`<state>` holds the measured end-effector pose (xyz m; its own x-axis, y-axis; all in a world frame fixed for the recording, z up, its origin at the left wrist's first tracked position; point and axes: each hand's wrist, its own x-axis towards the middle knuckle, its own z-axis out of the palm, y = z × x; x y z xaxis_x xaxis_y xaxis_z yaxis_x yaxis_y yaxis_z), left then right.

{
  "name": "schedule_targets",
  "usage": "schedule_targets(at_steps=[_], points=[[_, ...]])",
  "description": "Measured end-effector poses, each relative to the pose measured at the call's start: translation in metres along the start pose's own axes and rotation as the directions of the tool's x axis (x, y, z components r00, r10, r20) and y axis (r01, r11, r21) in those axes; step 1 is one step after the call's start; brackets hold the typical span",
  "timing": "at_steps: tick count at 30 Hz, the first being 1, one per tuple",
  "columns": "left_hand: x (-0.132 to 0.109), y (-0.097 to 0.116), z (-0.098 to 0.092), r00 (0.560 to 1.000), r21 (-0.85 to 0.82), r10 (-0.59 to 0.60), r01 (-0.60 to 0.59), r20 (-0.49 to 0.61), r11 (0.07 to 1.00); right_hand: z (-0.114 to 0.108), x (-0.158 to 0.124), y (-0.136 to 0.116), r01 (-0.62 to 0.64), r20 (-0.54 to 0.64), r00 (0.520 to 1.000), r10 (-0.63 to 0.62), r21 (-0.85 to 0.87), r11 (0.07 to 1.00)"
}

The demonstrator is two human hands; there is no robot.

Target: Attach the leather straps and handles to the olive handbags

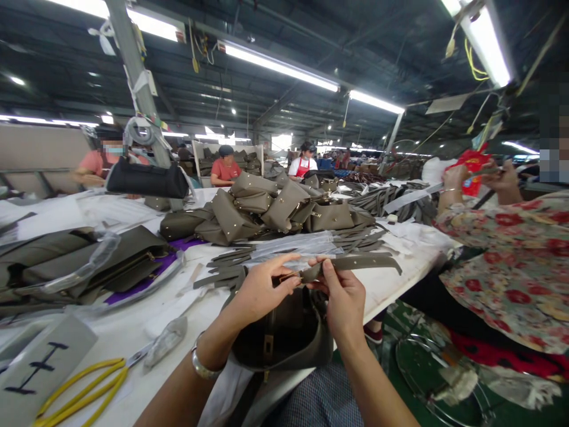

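Observation:
An olive-grey strap with small metal studs runs through the fingers of my right hand, its free end pointing right. My left hand pinches the strap's other end, where a gold-coloured metal piece shows between the two hands. Just below them, an olive-grey handbag sits open at the table's edge by my lap, its dark inside facing up. A gold-coloured fitting hangs on its near rim. Part of the bag is hidden behind my hands and wrists.
More straps lie beyond my hands, before a heap of handbags. Yellow-handled scissors and a marked box are at the left. Bags rest on purple material. A person in a floral top works at the right.

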<state>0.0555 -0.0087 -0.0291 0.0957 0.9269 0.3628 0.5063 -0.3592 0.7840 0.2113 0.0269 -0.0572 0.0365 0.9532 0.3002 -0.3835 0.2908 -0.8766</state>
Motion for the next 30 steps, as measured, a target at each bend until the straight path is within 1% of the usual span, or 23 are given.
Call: schedule_targets(at_steps=[2, 4, 5, 7, 8, 10, 12, 14, 15, 16, 18, 20, 21, 23, 25, 26, 27, 28, 30], points=[[0.001, 0.0, 0.003, 0.999, 0.058, -0.015, 0.018, -0.046, 0.998, 0.0, -0.008, 0.002, 0.076, 0.013, 0.997, -0.074, -0.148, 0.986], [0.002, 0.001, 0.006, 0.995, 0.098, -0.033, 0.042, -0.097, 0.994, -0.001, -0.013, 0.003, 0.155, 0.058, 0.988, -0.143, -0.321, 0.934], [0.002, 0.001, 0.007, 0.994, 0.106, -0.039, 0.05, -0.106, 0.993, -0.002, -0.014, 0.002, 0.187, 0.09, 0.982, -0.164, -0.38, 0.906], [0.002, 0.001, 0.006, 0.995, 0.106, -0.045, 0.054, -0.089, 0.993, -0.006, -0.01, -0.003, 0.209, 0.146, 0.976, -0.163, -0.402, 0.891], [0.001, 0.002, 0.004, 0.996, 0.107, -0.039, 0.047, -0.077, 0.993, -0.008, -0.007, -0.008, 0.203, 0.161, 0.975, -0.152, -0.371, 0.906], [-0.002, 0.003, -0.003, 0.998, 0.135, -0.011, 0.019, -0.062, 0.991, -0.014, 0.003, -0.02, 0.159, 0.179, 0.977, -0.116, -0.254, 0.954], [-0.008, 0.003, -0.013, 0.998, 0.191, 0.03, -0.02, -0.048, 0.981, -0.021, 0.012, -0.036, 0.046, 0.229, 0.973, -0.026, -0.083, 0.996], [-0.014, 0.003, -0.023, 0.997, 0.241, 0.073, -0.07, -0.005, 0.968, -0.027, 0.02, -0.051, -0.095, 0.3, 0.952, 0.058, 0.111, 0.989], [-0.017, 0.003, -0.027, 0.996, 0.254, 0.089, -0.09, 0.018, 0.963, -0.031, 0.023, -0.057, -0.144, 0.325, 0.943, 0.076, 0.191, 0.971], [-0.02, 0.003, -0.03, 0.994, 0.261, 0.099, -0.105, 0.035, 0.96, -0.034, 0.026, -0.063, -0.161, 0.33, 0.941, 0.071, 0.254, 0.954], [-0.025, 0.001, -0.034, 0.996, 0.276, 0.089, -0.091, 0.022, 0.957, -0.039, 0.034, -0.071, -0.114, 0.288, 0.958, 0.016, 0.327, 0.938], [-0.028, 0.0, -0.037, 0.998, 0.289, 0.051, -0.037, -0.042, 0.957, -0.043, 0.042, -0.078, -0.015, 0.238, 0.969, -0.067, 0.326, 0.945], [-0.029, 0.0, -0.038, 0.996, 0.288, 0.036, -0.011, -0.081, 0.958, -0.044, 0.047, -0.081, 0.05, 0.216, 0.969, -0.117, 0.293, 0.955], [-0.03, -0.001, -0.039, 0.99, 0.264, 0.02, 0.019, -0.143, 0.964, -0.046, 0.056, -0.089, 0.189, 0.188, 0.957, -0.219, 0.164, 0.968], [-0.03, -0.002, -0.041, 0.984, 0.21, 0.018, 0.019, -0.176, 0.977, -0.046, 0.062, -0.1, 0.316, 0.201, 0.928, -0.313, 0.019, 0.949], [-0.03, -0.002, -0.041, 0.983, 0.176, 0.013, 0.02, -0.186, 0.984, -0.045, 0.064, -0.106, 0.36, 0.223, 0.911, -0.347, -0.022, 0.933], [-0.03, -0.003, -0.04, 0.981, 0.135, 0.005, 0.022, -0.196, 0.991, -0.043, 0.065, -0.112, 0.384, 0.253, 0.896, -0.364, -0.033, 0.923], [-0.03, -0.003, -0.04, 0.978, 0.093, -0.002, 0.022, -0.208, 0.995, -0.041, 0.064, -0.118, 0.383, 0.291, 0.886, -0.362, -0.019, 0.923], [-0.03, -0.004, -0.038, 0.969, 0.018, -0.004, 0.009, -0.246, 1.0, -0.035, 0.062, -0.129, 0.298, 0.39, 0.878, -0.278, 0.01, 0.955]])
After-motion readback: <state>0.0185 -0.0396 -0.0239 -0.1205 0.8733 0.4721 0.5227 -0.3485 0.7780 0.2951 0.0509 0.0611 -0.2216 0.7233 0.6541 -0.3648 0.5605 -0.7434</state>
